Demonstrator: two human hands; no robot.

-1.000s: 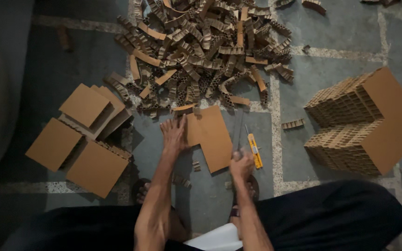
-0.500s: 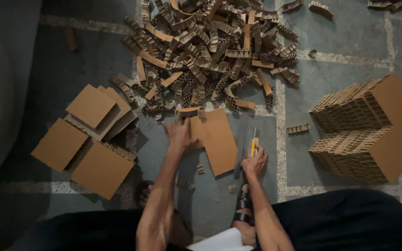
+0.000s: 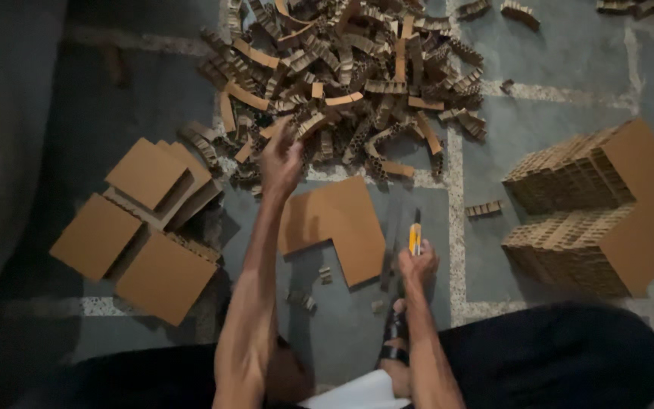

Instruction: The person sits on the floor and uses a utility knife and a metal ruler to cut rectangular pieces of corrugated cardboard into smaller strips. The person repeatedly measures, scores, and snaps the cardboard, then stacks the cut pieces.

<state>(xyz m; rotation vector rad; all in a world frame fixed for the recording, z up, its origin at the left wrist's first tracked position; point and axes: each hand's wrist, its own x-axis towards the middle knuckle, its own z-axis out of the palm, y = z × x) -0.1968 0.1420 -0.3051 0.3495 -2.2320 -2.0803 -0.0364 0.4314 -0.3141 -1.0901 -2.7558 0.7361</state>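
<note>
Bottom of frame: person seated on the grey stone floor (image 3: 569, 60), dark trousers, a white sheet at the lap.

Right hand (image 3: 416, 265), lower centre: closed around the yellow-handled utility knife (image 3: 415, 236), which points up-frame and lies just right of the L-shaped brown cardboard panel (image 3: 338, 223). Can't tell whether the blade tip touches the floor; too dim there.

Left hand (image 3: 281, 160), centre, above the panel: fingers pinched on a short corrugated cardboard strip (image 3: 306, 125) at the near edge of the big heap of corrugated cardboard strips (image 3: 350, 76). Grip looks light, fingertips only.

Small offcuts lie on the floor just below the panel.

Left of frame: a cluster of flat square cardboard panels (image 3: 138, 227), overlapping. Right of frame: two stacked blocks of honeycomb cardboard (image 3: 599, 204), well apart from the hands. One loose strip sits between them and the knife.

To do this step well, I'd say: lift the strip clear of its neighbours, since the heap is tangled and a drag would pull others along. Hold the knife still and angled away from the left forearm while that arm crosses above the panel.
</note>
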